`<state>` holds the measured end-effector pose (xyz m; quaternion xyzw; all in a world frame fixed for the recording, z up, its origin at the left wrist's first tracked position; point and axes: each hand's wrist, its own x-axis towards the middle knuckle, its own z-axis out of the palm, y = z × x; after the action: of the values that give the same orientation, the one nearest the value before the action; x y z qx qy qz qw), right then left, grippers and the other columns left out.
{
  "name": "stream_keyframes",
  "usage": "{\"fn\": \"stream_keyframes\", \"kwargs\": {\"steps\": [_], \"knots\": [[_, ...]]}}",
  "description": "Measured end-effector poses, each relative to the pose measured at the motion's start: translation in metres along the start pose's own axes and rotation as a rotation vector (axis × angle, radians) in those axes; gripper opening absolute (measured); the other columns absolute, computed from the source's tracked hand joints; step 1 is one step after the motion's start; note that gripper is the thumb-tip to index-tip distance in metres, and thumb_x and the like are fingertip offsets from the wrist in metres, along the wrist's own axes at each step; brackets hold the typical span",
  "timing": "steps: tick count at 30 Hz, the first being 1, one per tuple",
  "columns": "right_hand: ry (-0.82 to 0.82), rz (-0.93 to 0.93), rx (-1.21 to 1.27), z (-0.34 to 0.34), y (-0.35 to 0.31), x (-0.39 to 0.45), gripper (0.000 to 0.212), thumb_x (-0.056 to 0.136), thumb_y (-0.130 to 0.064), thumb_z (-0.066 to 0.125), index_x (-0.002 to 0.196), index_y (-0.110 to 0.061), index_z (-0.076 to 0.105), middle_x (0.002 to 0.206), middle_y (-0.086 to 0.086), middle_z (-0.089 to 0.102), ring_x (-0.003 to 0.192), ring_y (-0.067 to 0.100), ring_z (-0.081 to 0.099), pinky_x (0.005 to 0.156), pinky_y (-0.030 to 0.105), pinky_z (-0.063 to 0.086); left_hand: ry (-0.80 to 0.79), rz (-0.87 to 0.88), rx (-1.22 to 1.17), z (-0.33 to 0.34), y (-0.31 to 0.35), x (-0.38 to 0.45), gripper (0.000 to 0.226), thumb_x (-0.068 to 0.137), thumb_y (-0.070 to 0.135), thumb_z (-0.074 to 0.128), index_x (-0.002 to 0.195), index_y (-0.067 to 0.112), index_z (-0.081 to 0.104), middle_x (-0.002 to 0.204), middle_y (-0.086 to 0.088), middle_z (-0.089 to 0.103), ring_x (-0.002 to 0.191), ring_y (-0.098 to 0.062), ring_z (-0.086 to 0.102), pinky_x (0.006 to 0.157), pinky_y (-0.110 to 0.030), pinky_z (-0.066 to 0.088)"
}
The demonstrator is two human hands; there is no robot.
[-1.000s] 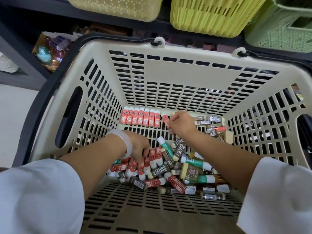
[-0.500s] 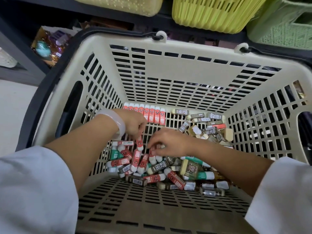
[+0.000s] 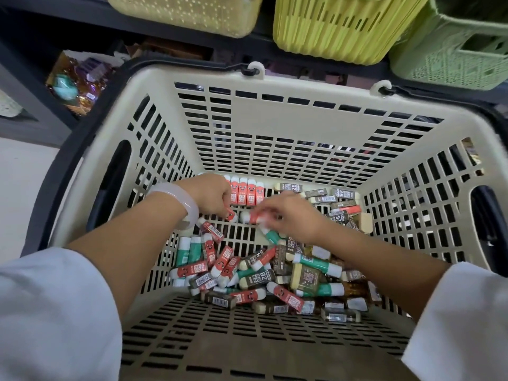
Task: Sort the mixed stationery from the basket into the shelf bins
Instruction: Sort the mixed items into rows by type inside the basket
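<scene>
Head view: both forearms reach down into the beige slotted basket point(image 3: 275, 127). Left hand point(image 3: 211, 195), a pale bangle point(image 3: 180, 204) on its wrist, curls palm-down at 11 o'clock, fingertips pinching a red eraser point(image 3: 230, 215) just under the tidy row of red erasers point(image 3: 246, 192) against the far wall. Right hand point(image 3: 291, 215), near centre, is blurred; its fingers close on another red-and-white eraser point(image 3: 258, 217). Mixed stationery point(image 3: 264, 273) lies heaped at 5 o'clock. Shelf bins point(image 3: 346, 26) sit at 12 o'clock.
</scene>
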<state>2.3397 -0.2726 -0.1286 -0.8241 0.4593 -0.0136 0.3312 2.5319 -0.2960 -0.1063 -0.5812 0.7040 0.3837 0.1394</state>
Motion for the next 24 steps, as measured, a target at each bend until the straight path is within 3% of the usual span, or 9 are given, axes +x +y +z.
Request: {"fn": "stream_keyframes", "kwargs": {"steps": [2,4,7,10,14,16,18,21,24], "knots": [[0.253,0.244,0.019,-0.007,0.012,0.001,0.023,0.089,-0.021,0.058,0.111,-0.020,0.055,0.092,-0.005,0.064,0.064,0.007,0.058,0.054,0.019,0.047,0.036,0.003,-0.010,0.002,-0.002,0.002,0.007,0.083,0.018,0.067,0.086,0.012,0.064,0.077,0.010,0.050,0.084,-0.011,0.049,0.074,-0.023,0.036],[0.334,0.365,-0.036,-0.008,0.018,0.007,0.015,0.088,-0.020,0.060,0.095,-0.017,0.048,0.084,0.002,0.061,0.068,0.017,0.057,0.057,0.027,0.045,0.066,0.002,-0.019,0.004,-0.004,0.003,0.006,0.083,0.017,0.068,0.084,0.014,0.063,0.080,0.008,0.051,0.086,-0.012,0.047,0.076,-0.023,0.036],[0.334,0.429,-0.071,0.001,0.011,0.019,0.020,0.086,-0.019,0.062,0.087,-0.015,0.042,0.078,0.004,0.057,0.070,0.022,0.057,0.057,0.029,0.044,0.119,0.004,-0.039,0.006,-0.003,0.005,0.010,0.083,0.019,0.067,0.091,0.012,0.064,0.083,0.007,0.047,0.087,-0.012,0.045,0.076,-0.022,0.035],[0.302,0.463,-0.083,0.012,-0.003,0.031,0.024,0.085,-0.022,0.064,0.093,-0.012,0.044,0.077,0.004,0.052,0.071,0.024,0.054,0.057,0.031,0.042,0.110,-0.029,-0.123,0.007,-0.002,0.007,0.009,0.086,0.019,0.063,0.089,0.012,0.058,0.079,0.005,0.050,0.069,-0.011,0.052,0.063,-0.024,0.043],[0.233,0.446,-0.011,0.017,-0.007,0.032,0.029,0.092,-0.034,0.052,0.105,-0.008,0.055,0.106,0.010,0.053,0.087,0.026,0.057,0.075,0.034,0.049,0.050,-0.114,-0.566,0.008,0.001,0.008,0.013,0.089,0.009,0.059,0.078,0.012,0.053,0.078,-0.004,0.059,0.060,-0.013,0.062,0.063,-0.024,0.054],[0.285,0.401,0.017,0.013,-0.006,0.026,0.029,0.096,-0.033,0.046,0.106,-0.011,0.061,0.103,0.004,0.050,0.086,0.021,0.053,0.076,0.028,0.042,0.027,-0.124,-0.709,0.008,0.005,0.006,0.010,0.088,0.007,0.059,0.080,0.011,0.055,0.081,-0.008,0.061,0.063,-0.012,0.064,0.061,-0.019,0.056],[0.326,0.358,0.235,0.007,-0.006,0.020,0.025,0.096,-0.028,0.047,0.103,-0.012,0.065,0.088,-0.003,0.053,0.085,0.016,0.054,0.072,0.023,0.040,0.018,-0.118,-0.830,0.010,0.012,0.005,0.006,0.087,0.006,0.060,0.084,0.008,0.056,0.082,-0.011,0.062,0.065,-0.012,0.064,0.059,-0.017,0.056],[0.220,0.391,0.843,0.001,-0.011,0.013,0.017,0.093,-0.019,0.053,0.109,-0.012,0.057,0.078,0.000,0.062,0.068,0.010,0.059,0.058,0.017,0.046,0.082,-0.077,-0.970,0.017,0.024,0.005,0.005,0.086,0.006,0.061,0.085,0.005,0.056,0.081,-0.013,0.062,0.058,-0.011,0.064,0.056,-0.015,0.055],[0.270,0.482,0.979,0.001,-0.006,0.011,0.020,0.090,-0.011,0.058,0.109,-0.010,0.051,0.078,0.004,0.062,0.057,0.005,0.060,0.051,0.014,0.046,0.123,-0.019,-0.909,0.025,0.031,0.006,0.019,0.088,0.008,0.059,0.105,0.000,0.057,0.092,-0.011,0.062,0.071,-0.012,0.064,0.065,-0.018,0.056]]}}
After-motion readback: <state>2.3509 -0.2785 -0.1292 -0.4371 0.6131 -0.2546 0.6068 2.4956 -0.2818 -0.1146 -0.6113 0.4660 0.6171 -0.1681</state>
